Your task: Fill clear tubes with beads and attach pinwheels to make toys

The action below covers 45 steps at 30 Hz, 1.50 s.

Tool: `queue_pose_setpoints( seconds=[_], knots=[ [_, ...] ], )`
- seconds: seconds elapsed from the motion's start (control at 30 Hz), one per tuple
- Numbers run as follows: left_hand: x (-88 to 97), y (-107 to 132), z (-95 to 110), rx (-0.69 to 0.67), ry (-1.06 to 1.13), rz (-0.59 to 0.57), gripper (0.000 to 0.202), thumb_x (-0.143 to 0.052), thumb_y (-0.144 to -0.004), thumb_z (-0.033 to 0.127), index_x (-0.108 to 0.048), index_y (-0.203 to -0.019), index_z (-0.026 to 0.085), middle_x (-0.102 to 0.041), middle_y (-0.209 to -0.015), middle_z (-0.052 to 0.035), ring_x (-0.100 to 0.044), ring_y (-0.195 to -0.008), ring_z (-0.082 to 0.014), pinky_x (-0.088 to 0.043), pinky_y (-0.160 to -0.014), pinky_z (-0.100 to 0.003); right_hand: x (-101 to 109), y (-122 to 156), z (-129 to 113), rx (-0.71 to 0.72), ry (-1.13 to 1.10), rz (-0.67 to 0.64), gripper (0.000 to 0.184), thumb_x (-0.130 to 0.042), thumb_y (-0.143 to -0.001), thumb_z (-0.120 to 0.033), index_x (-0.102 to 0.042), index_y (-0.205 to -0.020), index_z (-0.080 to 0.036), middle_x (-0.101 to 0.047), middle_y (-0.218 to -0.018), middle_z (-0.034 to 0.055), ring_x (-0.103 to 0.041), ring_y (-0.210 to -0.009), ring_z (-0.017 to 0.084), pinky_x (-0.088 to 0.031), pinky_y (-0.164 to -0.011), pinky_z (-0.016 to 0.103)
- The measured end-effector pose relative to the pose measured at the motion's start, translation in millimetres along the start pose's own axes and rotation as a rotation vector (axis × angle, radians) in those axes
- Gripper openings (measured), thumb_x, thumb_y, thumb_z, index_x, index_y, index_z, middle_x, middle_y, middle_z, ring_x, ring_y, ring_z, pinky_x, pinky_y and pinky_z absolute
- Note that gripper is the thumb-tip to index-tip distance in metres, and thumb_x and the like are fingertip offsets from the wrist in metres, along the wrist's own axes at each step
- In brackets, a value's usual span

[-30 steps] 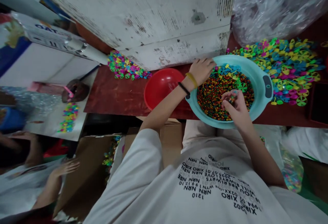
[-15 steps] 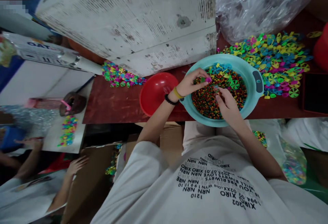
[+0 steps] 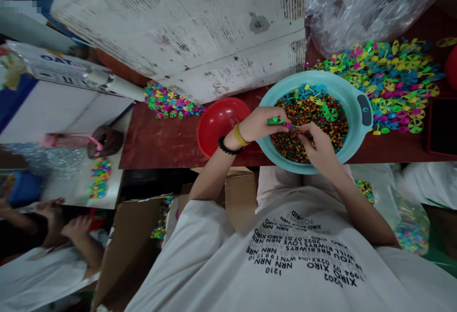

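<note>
A light blue basin [image 3: 358, 131] holds many small multicoloured beads [image 3: 291, 149]. Blue and yellow plastic pieces [image 3: 310, 94] and a green wheel-shaped piece [image 3: 330, 113] lie on top of them. Over the basin's left side, my left hand [image 3: 260, 125] is closed on a small green and pink plastic toy piece [image 3: 276, 121]. My right hand [image 3: 319, 148] pinches a small clear part [image 3: 293, 130] against the pink end of that piece. The fingertips of both hands almost meet, and the exact join is too small to make out.
Left of the basin is a red bowl [image 3: 210, 129]. Heaps of colourful plastic pieces [image 3: 396, 88] lie to the right and at the box's left [image 3: 171, 102]. A large white carton [image 3: 214, 31] stands behind. At far left, another person's hands [image 3: 76, 229] are visible.
My hands have come together: the clear part in the right now meets the piece in the left. That piece has turned, showing more green. The other person's hands have moved.
</note>
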<state>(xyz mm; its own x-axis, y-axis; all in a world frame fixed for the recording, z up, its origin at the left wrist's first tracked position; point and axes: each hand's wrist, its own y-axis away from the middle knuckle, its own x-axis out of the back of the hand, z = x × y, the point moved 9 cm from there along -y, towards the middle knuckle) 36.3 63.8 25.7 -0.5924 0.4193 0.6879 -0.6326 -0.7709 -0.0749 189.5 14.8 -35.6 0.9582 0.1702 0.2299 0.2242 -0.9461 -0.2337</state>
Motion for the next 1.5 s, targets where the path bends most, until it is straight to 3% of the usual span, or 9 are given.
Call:
queue_pose_setpoints(
  seconds=[0.3,0.4,0.57,0.7,0.8,0.93,1.2,1.33,1.5],
  knots=[
    [-5.2,5.3,5.8,0.012,-0.021,0.091,0.021,-0.078,-0.095,0.038,-0.077,-0.098,0.018,-0.082,-0.098,-0.0064,-0.076,-0.092,-0.0171,-0.058,-0.089,-0.028,4.6,1.0,-7.8,0.077,0.003,0.061,0.010,-0.056,-0.099,-0.025,-0.065,-0.103,-0.024,-0.076,-0.104,0.0093,-0.070,-0.099,0.027,-0.054,-0.088,0.042],
    [0.3,12.2,28.7,-0.089,-0.006,0.194,0.019,-0.075,-0.099,0.038,-0.078,-0.098,0.019,-0.082,-0.103,-0.0088,-0.078,-0.098,-0.0179,-0.060,-0.092,-0.031,5.7,0.7,-1.1,-0.060,-0.210,0.005,0.014,-0.061,-0.101,-0.035,-0.068,-0.104,-0.023,-0.074,-0.092,0.0055,-0.066,-0.080,0.020,-0.051,-0.072,0.034],
    [3.8,23.2,67.1,-0.286,0.086,0.152,0.008,-0.076,-0.099,0.027,-0.081,-0.104,0.025,-0.084,-0.108,-0.0064,-0.080,-0.104,-0.0177,-0.062,-0.102,-0.034,-13.9,6.3,-6.7,-0.316,-0.806,-0.251,0.031,-0.065,-0.101,-0.054,-0.068,-0.098,-0.024,-0.063,-0.069,-0.0024,-0.040,-0.045,0.010,-0.026,-0.044,0.025],
    [10.5,23.7,61.6,-0.229,0.245,0.226,0.050,-0.096,-0.078,0.029,-0.076,-0.124,0.027,-0.084,-0.107,-0.0065,-0.081,-0.105,-0.0234,-0.063,-0.101,-0.038,-20.6,9.0,-22.1,-0.377,-0.979,-0.297,0.034,-0.072,-0.096,-0.057,-0.066,-0.097,-0.024,-0.058,-0.063,-0.0048,-0.034,-0.042,0.008,-0.020,-0.042,0.023],
    [5.2,18.3,43.3,-0.156,0.480,0.278,0.082,-0.104,-0.065,0.039,-0.067,-0.137,0.028,-0.082,-0.092,-0.0026,-0.081,-0.089,-0.0238,-0.066,-0.089,-0.038,-21.4,10.6,-29.0,-0.375,-0.971,-0.259,0.037,-0.073,-0.094,-0.060,-0.063,-0.097,-0.025,-0.061,-0.068,-0.0036,-0.038,-0.046,0.008,-0.023,-0.043,0.023],
    [-1.1,13.1,38.7,-0.192,0.650,0.318,0.080,-0.100,-0.073,0.037,-0.060,-0.142,0.033,-0.078,-0.089,0.0021,-0.080,-0.082,-0.0196,-0.067,-0.083,-0.034,-24.4,15.1,-31.3,-0.409,-0.965,-0.282,0.037,-0.070,-0.096,-0.062,-0.062,-0.098,-0.025,-0.056,-0.067,-0.0044,-0.034,-0.045,0.008,-0.022,-0.042,0.023],
    [4.5,14.4,38.6,-0.025,0.465,0.276,0.084,-0.105,-0.062,0.025,-0.065,-0.136,0.022,-0.078,-0.088,-0.0006,-0.080,-0.085,-0.0207,-0.067,-0.091,-0.034,-0.4,12.3,-24.5,-0.271,-0.623,-0.142,0.038,-0.059,-0.105,-0.062,-0.066,-0.103,-0.024,-0.063,-0.074,-0.0016,-0.046,-0.051,0.010,-0.032,-0.046,0.026],
    [6.9,17.8,31.1,-0.072,0.528,0.365,0.093,-0.105,-0.061,0.023,-0.062,-0.143,0.030,-0.075,-0.109,-0.0012,-0.080,-0.090,-0.0218,-0.066,-0.097,-0.043,10.6,12.3,-32.6,-0.090,-0.341,-0.037,0.033,-0.050,-0.111,-0.053,-0.067,-0.113,-0.024,-0.063,-0.074,-0.0016,-0.052,-0.055,0.012,-0.039,-0.051,0.027],
    [2.9,18.8,13.1,0.006,0.654,0.388,0.101,-0.108,-0.055,0.034,-0.063,-0.146,0.030,-0.072,-0.087,0.0010,-0.080,-0.105,-0.0340,-0.058,-0.108,-0.056,12.3,12.2,-46.8,0.046,-0.230,-0.017,0.026,-0.047,-0.113,-0.042,-0.065,-0.116,-0.023,-0.070,-0.082,0.0001,-0.055,-0.055,0.011,-0.042,-0.053,0.026]
  ],
)
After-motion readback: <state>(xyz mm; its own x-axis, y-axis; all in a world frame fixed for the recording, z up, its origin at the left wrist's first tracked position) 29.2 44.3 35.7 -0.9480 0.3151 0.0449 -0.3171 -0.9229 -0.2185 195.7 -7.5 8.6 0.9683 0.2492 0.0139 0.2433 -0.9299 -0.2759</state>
